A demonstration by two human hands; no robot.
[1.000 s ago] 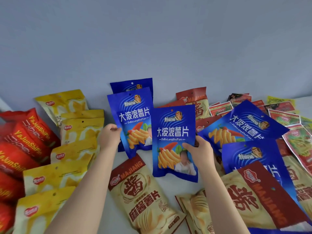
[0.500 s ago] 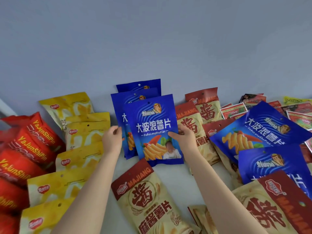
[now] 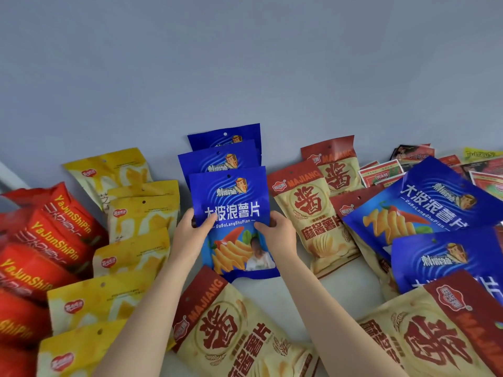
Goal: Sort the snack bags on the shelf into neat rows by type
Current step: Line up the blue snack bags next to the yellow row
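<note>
White shelf (image 3: pixel 353 292) meets plain grey-blue wall (image 3: pixel 245 63). My left hand (image 3: pixel 190 232) and right hand (image 3: pixel 280 232) each pinch side edge of front blue bag (image 3: pixel 231 210), thumbs on its face.

Head view looks down, close over the shelf (image 3: pixel 275 300).

the left hand (image 3: pixel 190 229) and the right hand (image 3: pixel 280 232) are pinching the side edges of a glossy blue foil snack bag (image 3: pixel 231 202), which is overlapping two matching blue bags (image 3: pixel 217 159) behind it on the white shelf (image 3: pixel 261 293). yellow foil bags (image 3: pixel 136 254) are lying in a row to its left, beige-and-maroon bags (image 3: pixel 307 213) to its right.
</note>
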